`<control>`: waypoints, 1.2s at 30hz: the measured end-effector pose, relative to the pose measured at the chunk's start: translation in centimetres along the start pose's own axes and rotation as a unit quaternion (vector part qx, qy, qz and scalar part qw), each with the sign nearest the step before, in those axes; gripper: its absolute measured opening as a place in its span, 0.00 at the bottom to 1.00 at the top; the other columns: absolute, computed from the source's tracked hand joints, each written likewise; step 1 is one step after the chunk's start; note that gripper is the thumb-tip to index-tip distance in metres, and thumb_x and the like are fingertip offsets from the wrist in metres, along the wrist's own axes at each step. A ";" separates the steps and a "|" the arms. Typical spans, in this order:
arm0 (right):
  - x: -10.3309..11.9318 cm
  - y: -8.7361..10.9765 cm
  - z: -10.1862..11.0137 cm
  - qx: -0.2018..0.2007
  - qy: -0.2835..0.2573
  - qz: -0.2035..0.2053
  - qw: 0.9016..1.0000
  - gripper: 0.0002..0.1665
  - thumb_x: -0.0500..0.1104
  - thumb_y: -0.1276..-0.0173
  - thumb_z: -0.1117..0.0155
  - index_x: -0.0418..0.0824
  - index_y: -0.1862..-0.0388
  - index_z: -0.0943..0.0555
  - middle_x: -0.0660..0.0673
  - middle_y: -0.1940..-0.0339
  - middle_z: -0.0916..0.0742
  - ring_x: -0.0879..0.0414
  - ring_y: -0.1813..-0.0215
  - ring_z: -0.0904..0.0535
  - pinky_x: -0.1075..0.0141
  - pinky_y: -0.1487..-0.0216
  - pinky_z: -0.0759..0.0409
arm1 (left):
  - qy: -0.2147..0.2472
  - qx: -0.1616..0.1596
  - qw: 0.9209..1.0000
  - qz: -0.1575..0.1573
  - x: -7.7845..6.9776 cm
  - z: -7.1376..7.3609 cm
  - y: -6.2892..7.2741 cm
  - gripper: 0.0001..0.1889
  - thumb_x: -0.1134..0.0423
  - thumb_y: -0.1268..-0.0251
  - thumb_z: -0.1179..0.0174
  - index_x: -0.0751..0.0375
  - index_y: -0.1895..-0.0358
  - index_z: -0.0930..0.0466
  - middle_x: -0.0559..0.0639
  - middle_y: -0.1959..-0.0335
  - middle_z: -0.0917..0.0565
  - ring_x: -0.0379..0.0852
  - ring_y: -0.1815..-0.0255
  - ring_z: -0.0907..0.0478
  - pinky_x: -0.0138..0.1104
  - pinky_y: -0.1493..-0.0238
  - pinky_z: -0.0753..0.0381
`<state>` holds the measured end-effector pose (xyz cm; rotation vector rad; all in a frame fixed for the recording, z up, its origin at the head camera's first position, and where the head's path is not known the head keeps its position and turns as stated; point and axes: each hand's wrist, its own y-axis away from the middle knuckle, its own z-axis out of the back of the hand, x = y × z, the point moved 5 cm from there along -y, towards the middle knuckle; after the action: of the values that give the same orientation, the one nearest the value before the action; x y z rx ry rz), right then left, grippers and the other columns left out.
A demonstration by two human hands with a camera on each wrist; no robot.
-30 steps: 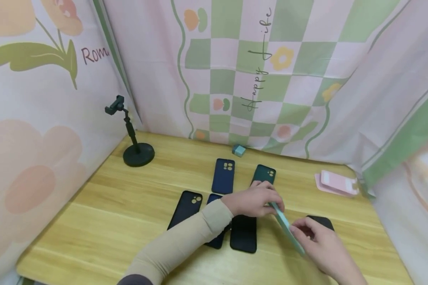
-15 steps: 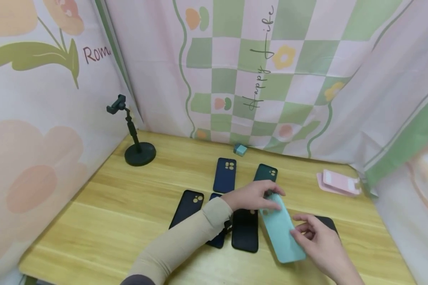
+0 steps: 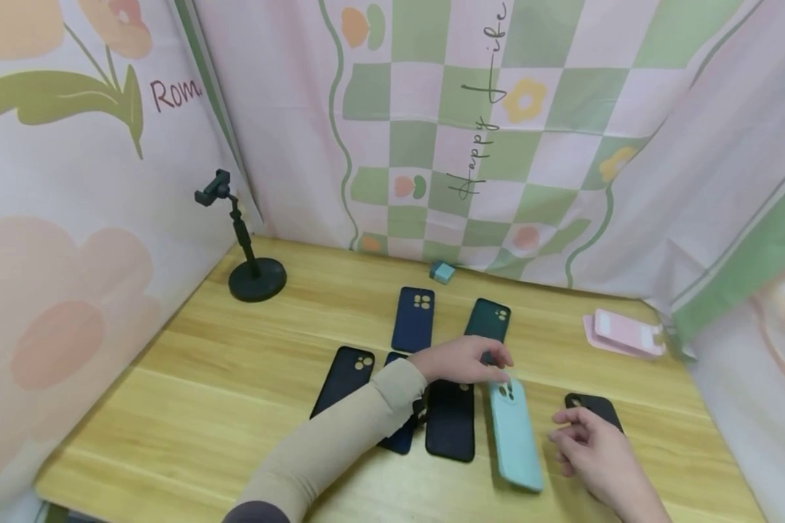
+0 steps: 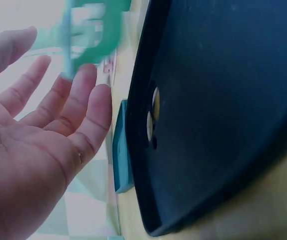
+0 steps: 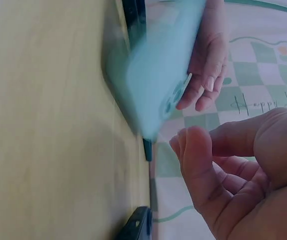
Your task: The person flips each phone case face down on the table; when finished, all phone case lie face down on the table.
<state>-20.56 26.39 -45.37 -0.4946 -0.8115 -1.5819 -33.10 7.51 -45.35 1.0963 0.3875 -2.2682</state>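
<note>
A mint phone case (image 3: 518, 439) with camera cutouts stands tilted just over the table, blurred in both wrist views. At its upper end is my left hand (image 3: 464, 359); in the left wrist view its thumb and fingers are spread apart, with the mint case (image 4: 101, 35) at the fingertips and not gripped. To the right of the case, my right hand (image 3: 595, 454) hangs with loosely bent fingers, holding nothing and apart from it. Beneath my left forearm lie a black phone case (image 3: 450, 428) and a dark blue phone case (image 3: 402, 438), both partly covered.
Further phone cases lie around: navy (image 3: 413, 319), dark green (image 3: 488, 321), black (image 3: 344, 378) at left, and black (image 3: 600, 410) partly behind my right hand. A black phone stand (image 3: 257, 280), a small blue block (image 3: 443, 272) and a pink folding stand (image 3: 624, 334) line the back.
The mint case has turned from edge-on to showing its back, then swung away from my right fingers. Both hands have let go of it and stay near their earlier places.
</note>
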 end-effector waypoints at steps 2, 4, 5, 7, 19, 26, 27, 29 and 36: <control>-0.4 -0.1 -0.1 -0.001 -0.012 -0.007 1.000 0.16 0.35 0.30 0.40 0.30 0.46 0.27 0.42 0.71 0.16 0.52 0.74 0.19 0.62 0.73 0.19 | -0.005 0.007 1.000 0.003 0.0 -0.4 -0.2 0.14 0.52 0.29 0.41 0.50 0.46 0.21 0.35 0.53 0.21 0.30 0.55 0.24 0.24 0.59 0.25; -0.5 -0.1 -0.1 -0.001 -0.006 -0.007 1.000 0.17 0.36 0.30 0.40 0.30 0.46 0.27 0.43 0.72 0.17 0.52 0.74 0.20 0.62 0.74 0.20 | -0.014 0.015 1.000 0.006 -0.2 -0.8 -0.3 0.13 0.53 0.29 0.41 0.51 0.47 0.21 0.36 0.53 0.21 0.30 0.57 0.24 0.23 0.60 0.25; -0.5 -0.1 -0.2 0.000 -0.001 -0.007 1.000 0.17 0.37 0.30 0.40 0.30 0.46 0.27 0.43 0.72 0.17 0.52 0.74 0.20 0.62 0.74 0.20 | -0.018 0.020 1.000 0.006 -0.2 -0.9 -0.3 0.12 0.54 0.29 0.41 0.51 0.47 0.21 0.36 0.53 0.20 0.30 0.57 0.24 0.22 0.60 0.25; -0.4 -0.1 -0.2 -0.001 0.015 -0.002 1.000 0.17 0.39 0.30 0.40 0.32 0.46 0.27 0.44 0.72 0.17 0.53 0.75 0.20 0.64 0.73 0.22 | -0.031 0.025 0.999 0.002 -0.4 -1.1 -0.4 0.12 0.55 0.28 0.42 0.53 0.47 0.20 0.37 0.52 0.20 0.30 0.56 0.24 0.21 0.57 0.27; 1.2 -1.2 -0.9 0.028 0.093 0.049 0.994 0.18 0.50 0.29 0.37 0.38 0.50 0.21 0.49 0.64 0.15 0.58 0.66 0.18 0.64 0.67 0.23 | -0.066 0.026 0.997 0.005 -0.8 0.5 0.4 0.11 0.54 0.26 0.46 0.51 0.48 0.20 0.36 0.57 0.21 0.31 0.60 0.23 0.23 0.61 0.26; 3.3 -2.6 -2.9 0.057 0.120 0.085 0.987 0.13 0.48 0.32 0.34 0.41 0.55 0.19 0.51 0.67 0.15 0.59 0.64 0.20 0.61 0.67 0.23 | -0.078 0.034 0.996 0.027 -0.5 1.1 1.5 0.12 0.53 0.24 0.47 0.51 0.47 0.21 0.37 0.62 0.21 0.36 0.68 0.20 0.25 0.66 0.24; 3.6 -2.8 -3.3 0.061 0.122 0.091 0.987 0.13 0.47 0.32 0.34 0.41 0.55 0.19 0.51 0.67 0.15 0.59 0.64 0.21 0.61 0.67 0.23 | -0.094 0.033 0.995 0.029 -0.3 1.1 1.8 0.12 0.52 0.24 0.47 0.50 0.48 0.21 0.37 0.63 0.21 0.35 0.69 0.21 0.25 0.66 0.24; 4.3 -3.1 -3.9 0.066 0.126 0.105 0.984 0.11 0.46 0.33 0.33 0.41 0.56 0.19 0.51 0.67 0.15 0.59 0.65 0.21 0.61 0.68 0.23 | -0.127 0.033 0.991 0.028 0.1 1.2 2.5 0.11 0.52 0.25 0.47 0.50 0.50 0.20 0.37 0.65 0.21 0.33 0.69 0.23 0.25 0.66 0.26; 6.5 -3.8 -6.1 0.077 0.166 0.147 0.972 0.09 0.45 0.35 0.31 0.45 0.58 0.19 0.54 0.71 0.16 0.60 0.68 0.23 0.60 0.69 0.25 | -0.189 0.034 0.978 0.075 1.9 1.6 6.5 0.09 0.52 0.28 0.42 0.49 0.53 0.18 0.36 0.64 0.20 0.32 0.66 0.25 0.27 0.63 0.26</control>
<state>-24.64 17.61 -45.60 -0.2157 -0.5696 -1.2706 -31.03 0.90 -45.90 0.6756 0.0687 -2.2998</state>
